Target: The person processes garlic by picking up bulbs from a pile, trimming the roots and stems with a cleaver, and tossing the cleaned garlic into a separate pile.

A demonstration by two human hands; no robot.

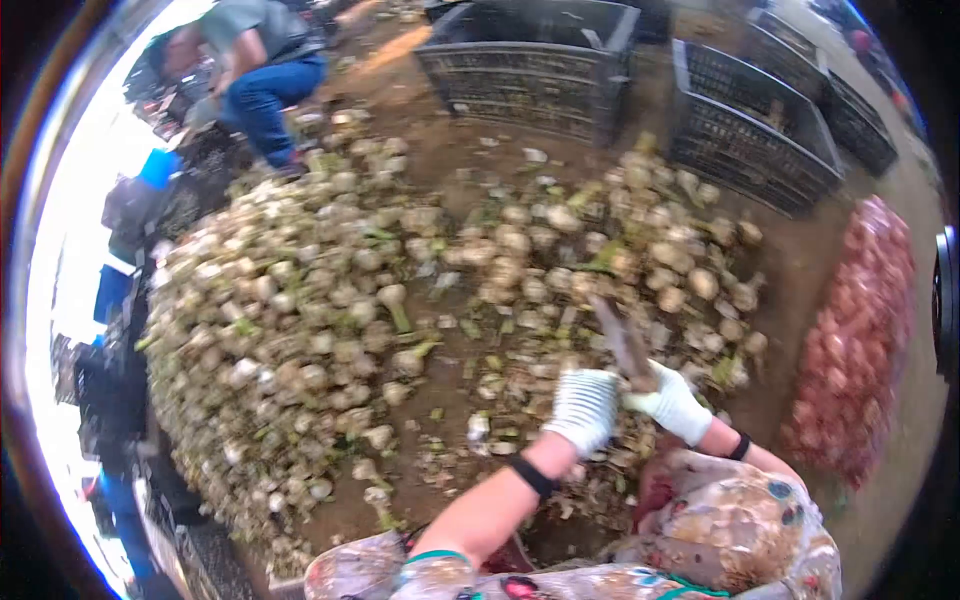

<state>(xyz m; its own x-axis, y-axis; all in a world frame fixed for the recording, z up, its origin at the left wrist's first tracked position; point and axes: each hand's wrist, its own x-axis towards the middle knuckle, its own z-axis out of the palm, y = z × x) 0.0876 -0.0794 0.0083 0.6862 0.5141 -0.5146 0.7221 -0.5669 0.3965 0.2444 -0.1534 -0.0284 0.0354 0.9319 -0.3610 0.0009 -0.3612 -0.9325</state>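
Observation:
My right hand [678, 408], in a white glove, is closed around the handle end of a long-bladed knife [624, 342]. Its dull blade points up and to the left over the garlic. Beside it, my left hand [583, 408], in a striped white glove, has its fingers curled together; anything inside them is hidden. Just beyond both hands lies a heap of garlic bulbs [672, 256], some with green stems. Trimmed stalks and loose skins [520, 375] litter the ground around and under the hands. Blur softens the blade's edges.
A larger garlic pile [290, 300] spreads across the left. Black plastic crates [530, 85] stand at the back, and another crate [752, 140] is at the right rear. A filled red mesh sack [850, 340] lies at right. A crouching person [262, 75] is at upper left.

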